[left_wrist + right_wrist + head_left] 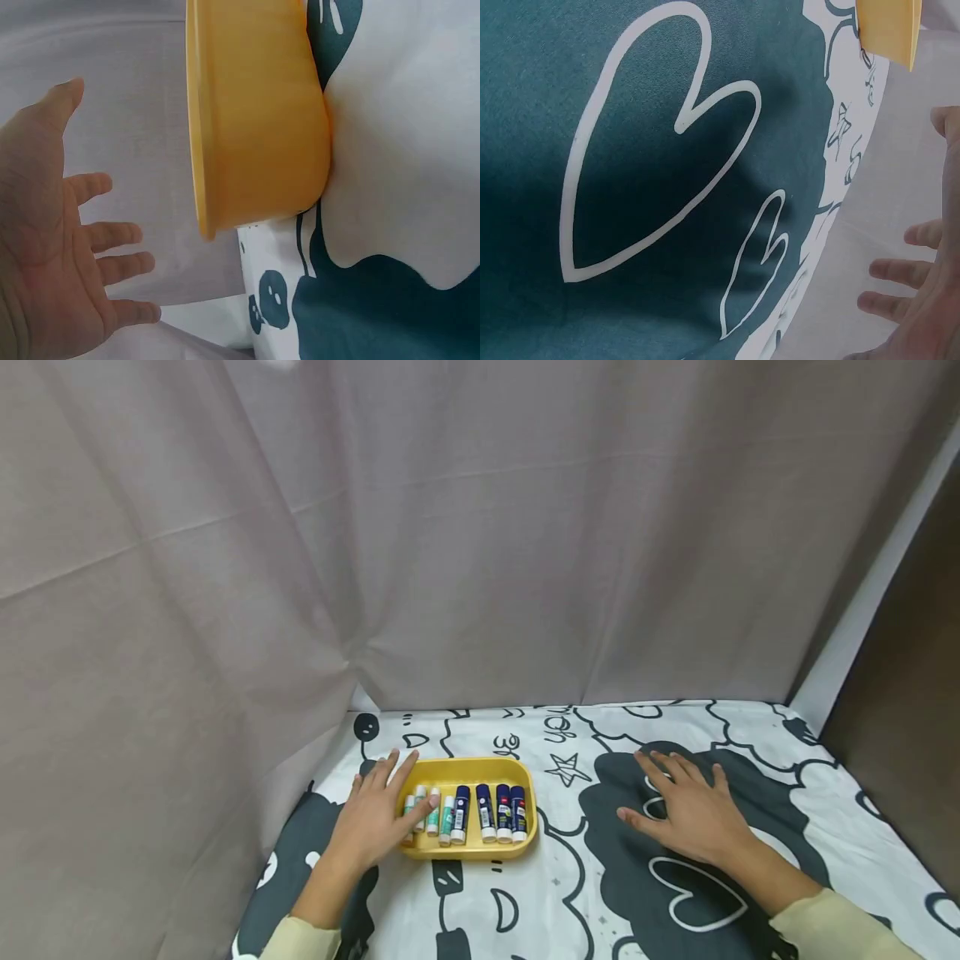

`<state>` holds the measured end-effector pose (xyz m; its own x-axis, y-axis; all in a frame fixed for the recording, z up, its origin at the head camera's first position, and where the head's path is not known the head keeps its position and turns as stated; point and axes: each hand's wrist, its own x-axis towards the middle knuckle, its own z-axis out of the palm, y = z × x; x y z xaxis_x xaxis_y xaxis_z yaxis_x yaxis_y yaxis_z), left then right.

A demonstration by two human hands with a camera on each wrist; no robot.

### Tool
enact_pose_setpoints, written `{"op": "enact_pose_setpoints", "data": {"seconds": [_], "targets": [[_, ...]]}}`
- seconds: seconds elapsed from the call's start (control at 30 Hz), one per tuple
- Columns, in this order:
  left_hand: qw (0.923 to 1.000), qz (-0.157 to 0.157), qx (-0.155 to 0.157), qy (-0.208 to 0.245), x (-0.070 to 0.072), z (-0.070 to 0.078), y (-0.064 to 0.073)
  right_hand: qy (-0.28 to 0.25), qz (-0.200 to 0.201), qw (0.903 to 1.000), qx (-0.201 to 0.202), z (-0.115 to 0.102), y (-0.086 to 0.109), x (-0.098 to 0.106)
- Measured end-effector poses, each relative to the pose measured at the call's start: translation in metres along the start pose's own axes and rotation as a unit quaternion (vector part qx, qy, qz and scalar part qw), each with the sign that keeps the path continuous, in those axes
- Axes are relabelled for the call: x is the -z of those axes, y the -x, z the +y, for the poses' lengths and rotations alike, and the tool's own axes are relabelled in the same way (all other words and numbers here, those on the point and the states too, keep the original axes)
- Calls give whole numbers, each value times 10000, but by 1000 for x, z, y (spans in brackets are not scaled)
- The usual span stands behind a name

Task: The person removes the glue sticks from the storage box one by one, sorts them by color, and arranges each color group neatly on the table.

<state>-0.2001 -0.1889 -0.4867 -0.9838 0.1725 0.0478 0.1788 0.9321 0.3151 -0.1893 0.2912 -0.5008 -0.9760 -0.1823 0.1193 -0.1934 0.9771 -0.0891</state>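
A yellow tray (471, 852) lies on the patterned cloth, with glue sticks in it. On its left side are several white-and-green sticks (447, 820); to the right lie several dark blue sticks with white ends (504, 812). My left hand (369, 822) hovers at the tray's left end, fingers spread, its thumb over the nearest sticks. In the left wrist view that hand (52, 247) is apart from the tray's wall (262, 112) and holds nothing. Well right of the tray, my right hand (692, 814) spreads its fingers above a dark cloud print, also holding nothing.
A white cloth (540, 910) with dark cartoon prints covers the surface. Grey curtain (480, 568) hangs behind and along the left. A dark brown panel (900, 693) stands at the right edge.
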Motion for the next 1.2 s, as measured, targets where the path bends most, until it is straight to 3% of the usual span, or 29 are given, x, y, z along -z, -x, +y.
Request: {"op": "enact_pose_setpoints", "data": {"seconds": [0.27,0.63,0.9,1.2], "targets": [[9978,-224,495,389,-10,-6,7,44,0,10000,-50,-2,1,0],[9897,-457,873,1041,-26,-13,13,21,-26,10000,-60,-9,-4,-3],[9853,-421,726,1488,-31,-19,16,-206,74,9997,46,-19,-12,-5],[9796,-623,750,1760,-30,-18,14,-114,-35,9999,-9,-36,-18,-6]]}}
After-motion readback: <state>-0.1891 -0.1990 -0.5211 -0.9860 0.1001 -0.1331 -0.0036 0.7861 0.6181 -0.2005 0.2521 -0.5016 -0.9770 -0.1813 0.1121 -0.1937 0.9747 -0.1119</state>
